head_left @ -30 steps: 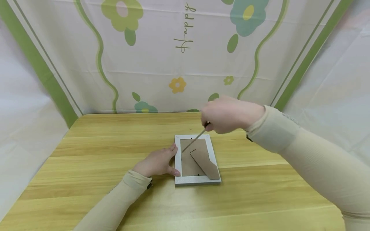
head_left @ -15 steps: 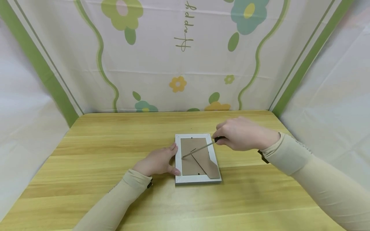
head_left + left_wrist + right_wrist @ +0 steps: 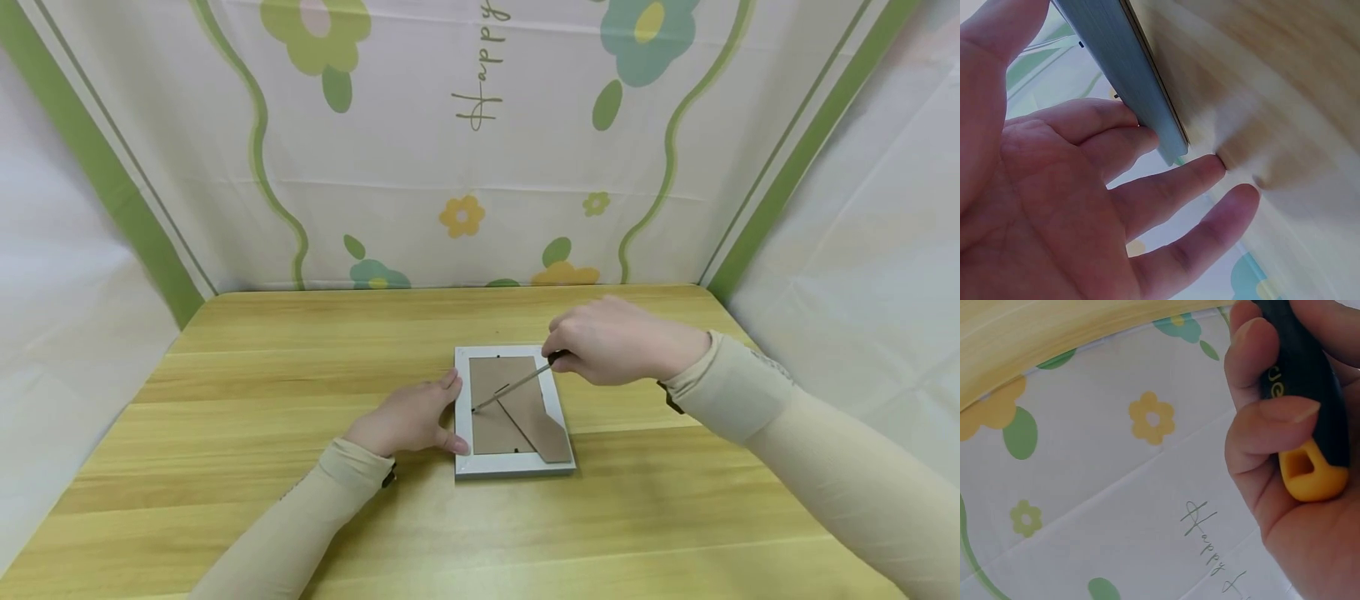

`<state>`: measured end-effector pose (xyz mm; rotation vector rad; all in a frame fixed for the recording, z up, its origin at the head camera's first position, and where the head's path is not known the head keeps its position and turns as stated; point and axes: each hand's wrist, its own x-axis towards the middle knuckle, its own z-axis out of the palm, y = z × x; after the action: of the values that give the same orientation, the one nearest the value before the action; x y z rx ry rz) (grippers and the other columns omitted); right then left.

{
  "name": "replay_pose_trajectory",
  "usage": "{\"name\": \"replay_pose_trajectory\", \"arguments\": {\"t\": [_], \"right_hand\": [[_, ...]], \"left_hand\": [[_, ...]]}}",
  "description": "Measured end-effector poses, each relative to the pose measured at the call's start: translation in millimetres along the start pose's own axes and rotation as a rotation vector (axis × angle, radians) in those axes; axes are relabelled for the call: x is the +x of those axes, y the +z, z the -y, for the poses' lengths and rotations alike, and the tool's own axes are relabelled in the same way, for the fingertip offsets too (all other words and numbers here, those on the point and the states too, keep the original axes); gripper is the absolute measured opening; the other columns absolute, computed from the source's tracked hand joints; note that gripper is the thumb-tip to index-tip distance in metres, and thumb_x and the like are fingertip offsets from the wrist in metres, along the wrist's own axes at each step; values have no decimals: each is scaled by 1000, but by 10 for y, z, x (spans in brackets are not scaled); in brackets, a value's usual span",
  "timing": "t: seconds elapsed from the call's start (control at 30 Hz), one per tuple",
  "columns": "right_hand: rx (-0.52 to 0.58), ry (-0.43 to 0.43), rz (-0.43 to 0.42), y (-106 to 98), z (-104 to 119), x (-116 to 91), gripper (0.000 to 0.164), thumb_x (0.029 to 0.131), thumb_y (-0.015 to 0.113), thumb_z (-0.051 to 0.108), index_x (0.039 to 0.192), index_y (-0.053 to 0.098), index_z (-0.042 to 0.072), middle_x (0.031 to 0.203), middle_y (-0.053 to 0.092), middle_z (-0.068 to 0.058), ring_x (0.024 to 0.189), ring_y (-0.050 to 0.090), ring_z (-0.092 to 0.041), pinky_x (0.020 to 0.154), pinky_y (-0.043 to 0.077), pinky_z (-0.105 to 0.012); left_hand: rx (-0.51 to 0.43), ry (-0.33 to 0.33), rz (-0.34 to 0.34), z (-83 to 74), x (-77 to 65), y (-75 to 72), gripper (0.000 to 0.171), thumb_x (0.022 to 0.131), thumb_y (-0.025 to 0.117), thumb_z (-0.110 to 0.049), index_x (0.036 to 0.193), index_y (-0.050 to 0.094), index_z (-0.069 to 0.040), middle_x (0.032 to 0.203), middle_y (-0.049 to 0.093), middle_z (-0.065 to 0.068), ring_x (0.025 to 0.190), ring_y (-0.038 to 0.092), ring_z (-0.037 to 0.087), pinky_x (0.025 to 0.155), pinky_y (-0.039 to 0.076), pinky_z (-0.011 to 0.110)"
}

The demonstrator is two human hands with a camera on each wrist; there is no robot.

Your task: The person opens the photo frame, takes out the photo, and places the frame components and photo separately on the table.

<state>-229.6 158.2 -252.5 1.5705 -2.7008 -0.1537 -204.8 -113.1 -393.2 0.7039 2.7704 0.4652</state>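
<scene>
A white picture frame (image 3: pixel 462 429) lies face down, its brown backing board (image 3: pixel 491 433) and folded easel stand (image 3: pixel 546 433) showing. My left hand (image 3: pixel 405 419) rests against its left side, thumb over the border near the front corner. In the left wrist view the fingers (image 3: pixel 1172 197) stretch loosely past the frame's side edge (image 3: pixel 1124 69), two fingertips at the table. My right hand (image 3: pixel 615 342) grips a screwdriver (image 3: pixel 517 386) by its black and yellow handle (image 3: pixel 1313 478). The shaft slants across the backing, its tip right at the backing's left edge by a small dark tab.
The wooden table (image 3: pixel 285 358) extends around the frame on all sides. Behind it hangs a white cloth (image 3: pixel 405 150) with printed flowers, and pale sheets (image 3: pixel 862 275) hang at both sides. Small dark tabs (image 3: pixel 516 451) mark the backing's front and back edges.
My right hand has come down and to the right, then slightly back left. The screwdriver lies at a flatter slant, its tip a little nearer me along the backing's edge. My left hand stays put.
</scene>
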Motion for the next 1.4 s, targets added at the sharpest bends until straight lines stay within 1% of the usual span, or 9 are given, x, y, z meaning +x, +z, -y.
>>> {"name": "replay_pose_trajectory", "arguments": {"t": [0.07, 0.13, 0.27, 0.37, 0.5, 0.57, 0.8, 1.1, 1.4], "right_hand": [[-22, 1, 10, -41, 25, 53, 25, 90, 73, 15, 70, 59, 21, 67, 46, 10, 56, 40, -6, 49, 33, -26], [-43, -3, 26, -89, 58, 115, 27, 89, 73, 15, 68, 57, 21, 65, 44, 11, 55, 38, -6, 48, 31, -26], [-102, -9, 70, -214, 162, 261, 42, 87, 72, 13, 59, 42, 20, 59, 28, 8, 55, 25, -9, 48, 20, -28], [-168, -13, 110, -320, 267, 386, 43, 84, 74, 13, 57, 43, 20, 56, 29, 9, 54, 26, -10, 47, 23, -27], [-236, -7, 187, -433, 391, 569, 32, 83, 76, 15, 59, 55, 19, 57, 45, 9, 53, 35, -10, 45, 36, -28], [-253, -7, 219, -476, 436, 647, 31, 83, 75, 14, 60, 55, 18, 58, 46, 8, 53, 35, -11, 46, 37, -28], [-267, 17, 295, -555, 548, 883, 32, 79, 62, 1, 61, 42, 18, 60, 30, 6, 56, 25, -11, 46, 24, -27], [-283, 4, 302, -589, 604, 1011, 27, 76, 57, -1, 64, 43, 18, 61, 31, 6, 58, 25, -12, 48, 24, -27], [-288, 16, 338, -622, 660, 1099, 19, 82, 60, 3, 71, 53, 17, 66, 39, 6, 59, 31, -12, 49, 31, -27]], "left_hand": [[-3, -2, 0, 3, -1, 0, 105, 76, 80, -51, 151, 33, 4, 158, 26, 20, 139, 38, 36, 113, 32, 46], [-10, -3, 1, 1, -6, -3, 104, 76, 80, -50, 151, 33, 4, 158, 26, 21, 139, 38, 36, 113, 32, 46], [-13, 1, 2, -6, -11, -8, 104, 76, 80, -50, 151, 33, 5, 158, 26, 21, 139, 38, 36, 113, 32, 46], [2, 5, 0, -11, -12, -11, 104, 76, 80, -51, 151, 33, 5, 158, 27, 21, 139, 38, 36, 113, 33, 46], [4, 8, -1, -22, -21, -27, 104, 76, 80, -50, 151, 34, 5, 157, 28, 21, 139, 38, 37, 112, 33, 46], [-6, 9, -1, -23, -22, -33, 104, 76, 80, -50, 151, 33, 5, 157, 27, 21, 139, 38, 37, 112, 33, 46], [-15, 15, 1, -10, -14, -33, 105, 76, 81, -49, 151, 32, 6, 158, 27, 21, 139, 38, 36, 112, 33, 45], [-16, 13, -3, -3, -8, -30, 105, 75, 82, -49, 151, 33, 4, 158, 28, 20, 138, 40, 34, 111, 35, 44], [-31, 27, -12, 11, -19, -36, 105, 75, 82, -49, 152, 33, 4, 157, 29, 20, 138, 40, 34, 111, 35, 44]]}}
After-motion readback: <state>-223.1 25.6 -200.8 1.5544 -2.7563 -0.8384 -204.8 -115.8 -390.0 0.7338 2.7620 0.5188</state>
